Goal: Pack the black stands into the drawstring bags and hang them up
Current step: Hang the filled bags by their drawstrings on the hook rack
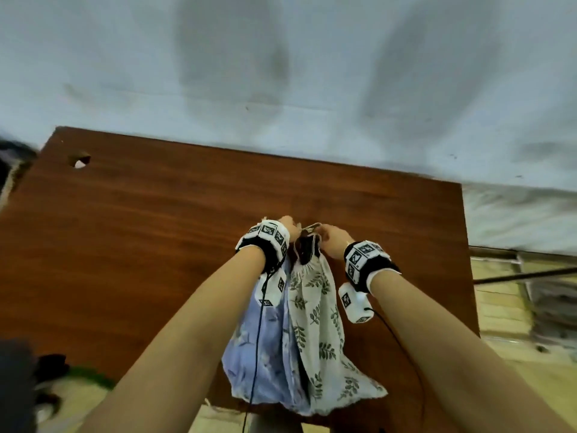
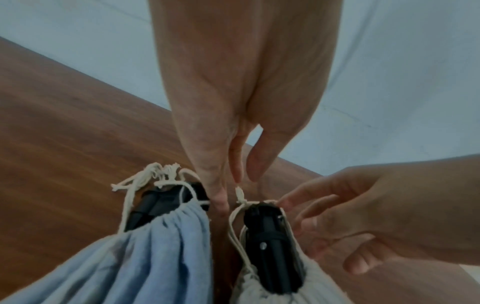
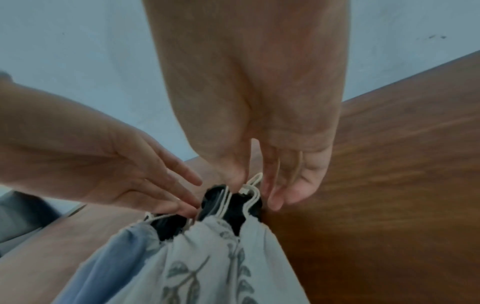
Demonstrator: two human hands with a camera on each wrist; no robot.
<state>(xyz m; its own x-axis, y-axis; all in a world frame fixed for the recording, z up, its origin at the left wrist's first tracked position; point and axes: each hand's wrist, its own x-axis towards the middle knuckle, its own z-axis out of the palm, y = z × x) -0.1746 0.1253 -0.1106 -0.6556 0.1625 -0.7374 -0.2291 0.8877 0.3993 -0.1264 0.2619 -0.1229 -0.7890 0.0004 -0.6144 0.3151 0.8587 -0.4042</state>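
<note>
Two drawstring bags lie side by side on the wooden table: a light blue bag on the left and a white leaf-print bag on the right. A black stand pokes out of the blue bag's gathered mouth. Another black stand shows in the white bag's mouth. My left hand reaches between the two mouths with straight fingers that touch the stand top. My right hand pinches the white bag's cream drawstring, whose loop runs across its fingers.
A pale wall rises behind the table. The tabletop has a hole near its far left corner. Dark objects lie on the floor to the left. A metal frame stands to the right of the table.
</note>
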